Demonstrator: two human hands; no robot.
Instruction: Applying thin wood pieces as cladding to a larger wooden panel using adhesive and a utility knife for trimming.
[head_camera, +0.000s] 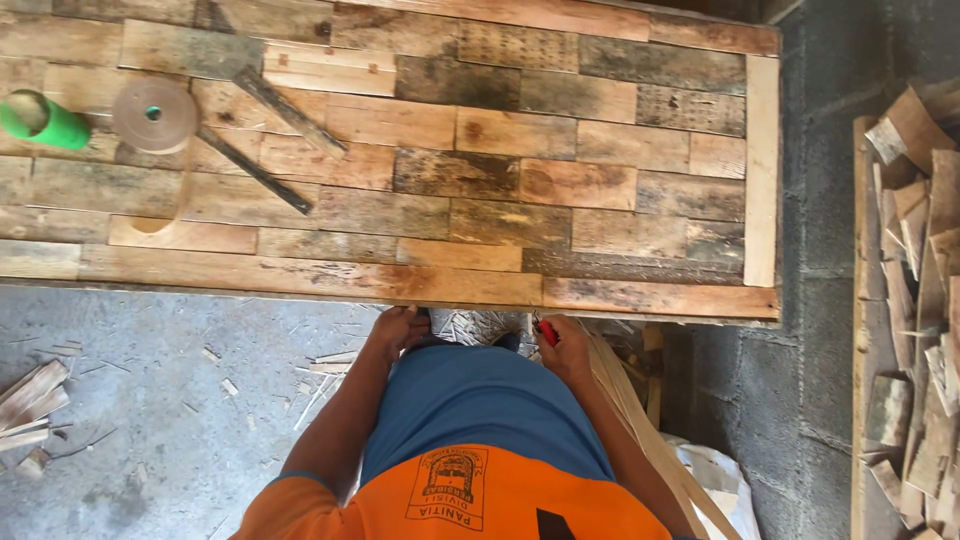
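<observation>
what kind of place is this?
Likely a small woodworking shop: a patchwork panel of reclaimed wood pieces on the bench, a pile of wood offcuts to the side, and chips and scraps scattered over the concrete floor.

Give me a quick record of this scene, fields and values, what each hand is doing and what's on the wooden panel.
surface: patchwork wooden panel
left hand: at the panel's near edge, nothing seen in it
right hand: at the near edge, closed on a small red tool
on panel: green cup lying on its side, tape roll with a loose tail, dark metal square
right side: stack of wood offcuts
floor: wood scraps
</observation>
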